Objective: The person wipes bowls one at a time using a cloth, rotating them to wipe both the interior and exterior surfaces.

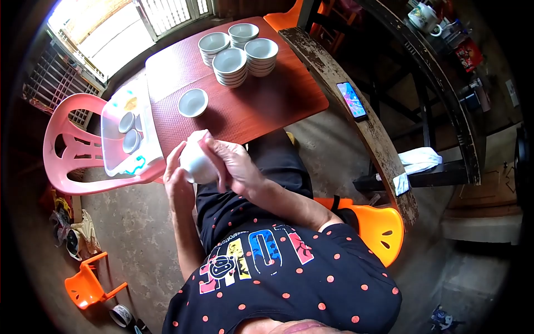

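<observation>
My left hand (177, 181) is wrapped round the side of a white bowl (196, 165), tilted above my lap. My right hand (240, 168) presses a pink cloth (220, 167) against the bowl's other side. Just beyond my hands, a single bowl (193, 103) stands upright on the red table (261, 119). Several stacks of similar bowls (230, 62) stand together farther back on it. To the left, a plastic tub (118, 167) on a pink chair (69, 178) holds a few more bowls (131, 141).
A worn wooden bench (328, 72) runs along the table's right side, bearing a phone (352, 101) and a white cloth (401, 183). An orange chair (384, 231) is at my right. A small orange stool (83, 288) lies at lower left. A teapot (424, 18) stands at upper right.
</observation>
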`<state>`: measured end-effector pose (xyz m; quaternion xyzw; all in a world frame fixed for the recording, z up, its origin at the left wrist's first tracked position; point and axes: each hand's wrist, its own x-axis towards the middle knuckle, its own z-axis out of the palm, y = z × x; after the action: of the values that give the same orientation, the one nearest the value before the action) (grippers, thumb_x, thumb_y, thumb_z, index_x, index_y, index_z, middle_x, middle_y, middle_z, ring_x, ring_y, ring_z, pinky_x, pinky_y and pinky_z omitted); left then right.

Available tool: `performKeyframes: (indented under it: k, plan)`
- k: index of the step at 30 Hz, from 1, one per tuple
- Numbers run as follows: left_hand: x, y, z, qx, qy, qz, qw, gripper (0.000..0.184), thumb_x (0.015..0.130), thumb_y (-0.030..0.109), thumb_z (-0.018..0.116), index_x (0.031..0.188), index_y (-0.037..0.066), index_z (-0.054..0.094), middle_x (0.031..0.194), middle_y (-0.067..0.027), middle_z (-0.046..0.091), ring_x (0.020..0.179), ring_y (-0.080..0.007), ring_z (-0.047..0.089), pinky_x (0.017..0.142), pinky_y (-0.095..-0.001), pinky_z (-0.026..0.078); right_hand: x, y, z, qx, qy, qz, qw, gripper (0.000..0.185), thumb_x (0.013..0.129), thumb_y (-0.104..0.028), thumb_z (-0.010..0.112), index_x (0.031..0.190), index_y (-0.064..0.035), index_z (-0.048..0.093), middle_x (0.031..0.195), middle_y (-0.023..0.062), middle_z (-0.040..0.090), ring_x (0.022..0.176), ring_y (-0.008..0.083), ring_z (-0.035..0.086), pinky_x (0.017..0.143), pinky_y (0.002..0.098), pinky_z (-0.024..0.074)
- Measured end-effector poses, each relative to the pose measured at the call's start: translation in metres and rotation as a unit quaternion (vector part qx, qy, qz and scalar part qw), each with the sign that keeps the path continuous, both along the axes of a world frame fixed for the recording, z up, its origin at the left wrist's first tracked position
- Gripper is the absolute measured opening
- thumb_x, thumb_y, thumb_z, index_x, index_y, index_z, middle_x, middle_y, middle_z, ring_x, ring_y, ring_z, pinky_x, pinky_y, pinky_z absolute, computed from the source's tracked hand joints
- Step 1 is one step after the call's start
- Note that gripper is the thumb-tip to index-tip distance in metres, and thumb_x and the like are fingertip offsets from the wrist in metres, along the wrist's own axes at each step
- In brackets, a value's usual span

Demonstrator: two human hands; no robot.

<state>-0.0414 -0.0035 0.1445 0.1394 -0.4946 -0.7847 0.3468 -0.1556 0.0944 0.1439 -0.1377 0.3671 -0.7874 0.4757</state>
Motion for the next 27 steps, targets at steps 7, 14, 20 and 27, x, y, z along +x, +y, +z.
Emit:
performKeyframes:
  k: [7, 14, 20, 27]
  plan:
    - [0.010, 0.013, 0.029, 0.163, 0.102, -0.100, 0.976, 0.063, 0.093, 0.045, 0.045, 0.135, -0.001, 0.039, 0.125, -0.0223, 0.054, 0.111, -0.0332, 0.057, 0.097, -0.0443, 0.046, 0.032, 0.020, 0.012, -0.071, 0.700, -0.103, 0.703, 0.039, 0.085, -0.023, 0.066, 0.117, -0.0017, 0.058, 0.107, 0.0151, 0.062, 0.107, 0.0308, 0.060, 0.100, 0.0463, 0.0401]
    - [0.006, 0.013, 0.025, 0.292, 0.117, -0.097, 0.944, 0.060, 0.091, 0.046, 0.044, 0.118, -0.007, 0.054, 0.108, -0.0211, 0.064, 0.096, -0.0345, 0.064, 0.089, -0.0438, 0.050, 0.020, 0.025, 0.023, -0.059, 0.737, 0.136, 0.660, 0.073, 0.091, -0.051, 0.049, 0.131, 0.0099, 0.041, 0.134, 0.0280, 0.043, 0.129, 0.0398, 0.040, 0.112, 0.0466, 0.0239]
    - [-0.001, 0.010, 0.009, -0.031, -0.120, 0.099, 0.987, 0.041, 0.091, 0.032, 0.048, 0.108, -0.004, 0.060, 0.092, -0.0121, 0.067, 0.083, -0.0189, 0.064, 0.074, -0.0295, 0.052, -0.001, 0.009, 0.017, -0.064, 0.832, -0.006, 0.551, 0.063, 0.070, -0.037, 0.073, 0.118, -0.0009, 0.053, 0.123, 0.0151, 0.054, 0.125, 0.0293, 0.044, 0.110, 0.0446, 0.0238]
    - [0.007, 0.008, -0.004, 0.315, 0.030, -0.010, 0.949, 0.048, 0.088, 0.034, 0.050, 0.115, -0.006, 0.054, 0.102, -0.0192, 0.064, 0.091, -0.0315, 0.064, 0.087, -0.0440, 0.052, 0.001, 0.020, 0.002, -0.109, 0.546, 0.216, 0.802, 0.030, 0.081, -0.025, 0.057, 0.098, -0.0003, 0.056, 0.101, 0.0179, 0.056, 0.100, 0.0346, 0.055, 0.095, 0.0424, 0.0401]
